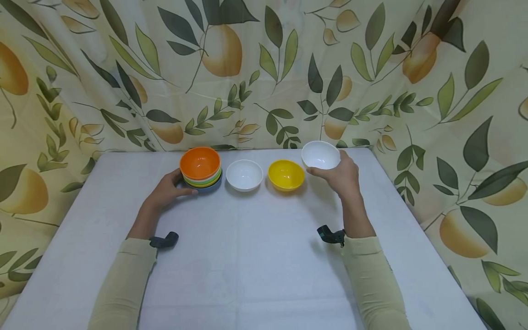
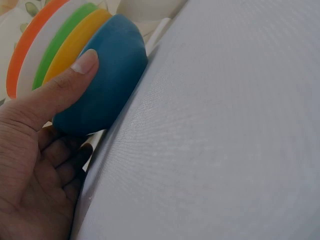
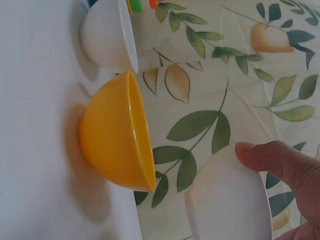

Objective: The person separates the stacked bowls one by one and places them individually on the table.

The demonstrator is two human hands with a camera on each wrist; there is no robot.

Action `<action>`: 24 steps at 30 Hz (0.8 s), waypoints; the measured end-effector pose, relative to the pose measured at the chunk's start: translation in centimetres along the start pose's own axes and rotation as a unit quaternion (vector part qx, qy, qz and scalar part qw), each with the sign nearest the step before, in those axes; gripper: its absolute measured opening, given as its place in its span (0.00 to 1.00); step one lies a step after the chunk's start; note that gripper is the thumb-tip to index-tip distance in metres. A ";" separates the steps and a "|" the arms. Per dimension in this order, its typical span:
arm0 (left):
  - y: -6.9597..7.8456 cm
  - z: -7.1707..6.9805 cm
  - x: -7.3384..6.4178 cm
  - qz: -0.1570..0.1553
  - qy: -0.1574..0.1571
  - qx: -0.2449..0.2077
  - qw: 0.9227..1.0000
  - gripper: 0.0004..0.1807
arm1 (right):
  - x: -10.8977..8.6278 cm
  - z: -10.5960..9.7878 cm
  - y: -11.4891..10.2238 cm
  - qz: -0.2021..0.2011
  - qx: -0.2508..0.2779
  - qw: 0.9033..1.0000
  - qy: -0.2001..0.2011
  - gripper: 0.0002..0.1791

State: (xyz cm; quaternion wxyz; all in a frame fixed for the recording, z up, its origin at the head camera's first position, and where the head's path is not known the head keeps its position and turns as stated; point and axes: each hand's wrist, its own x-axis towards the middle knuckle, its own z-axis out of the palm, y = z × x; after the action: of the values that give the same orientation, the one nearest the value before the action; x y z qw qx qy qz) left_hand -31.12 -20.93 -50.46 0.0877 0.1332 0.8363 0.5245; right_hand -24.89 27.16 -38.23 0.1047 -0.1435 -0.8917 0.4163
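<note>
At the table's back left stands a stack of bowls, with an orange bowl (image 1: pixel 200 163) on top and a blue bowl (image 2: pixel 112 75) at the bottom; white, green and yellow rims show between them. My left hand (image 1: pixel 166 189) holds the stack low at its left side, the thumb pressed against the blue bowl. To the right, a white bowl (image 1: pixel 244 176) and a yellow bowl (image 1: pixel 286 175) stand upright in a row. My right hand (image 1: pixel 340 174) grips another white bowl (image 3: pixel 230 200) by its side, raised off the table beside the yellow one.
A white cloth covers the table (image 1: pixel 247 266), whose back edge runs just behind the bowls. Behind and at both sides hangs a curtain (image 1: pixel 280 105) printed with leaves and fruit. Each wrist carries a small dark camera (image 1: pixel 165 240).
</note>
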 end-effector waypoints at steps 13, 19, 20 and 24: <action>0.0 0.0 0.0 -0.007 -0.002 0.004 1.000 0.57 | 0.4 -0.5 1.2 0.031 -0.014 0.999 0.008 0.57; 0.0 0.0 -0.1 -0.003 0.000 0.003 1.000 0.56 | 0.5 -0.5 1.3 0.034 -0.016 0.999 0.009 0.57; 0.0 -0.1 -0.1 -0.002 0.000 0.003 1.000 0.56 | 0.5 -0.5 1.4 0.035 -0.016 0.999 0.009 0.57; 0.0 -0.1 -0.1 -0.002 0.000 0.001 1.000 0.57 | 0.6 -0.4 1.9 0.043 -0.012 0.999 0.006 0.57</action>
State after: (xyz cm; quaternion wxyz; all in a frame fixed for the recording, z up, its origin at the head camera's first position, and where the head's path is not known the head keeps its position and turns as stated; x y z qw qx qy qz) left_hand -31.08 -21.01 -50.45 0.0887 0.1316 0.8370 0.5237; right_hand -24.98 28.78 -39.42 0.0906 -0.1852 -0.8892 0.4085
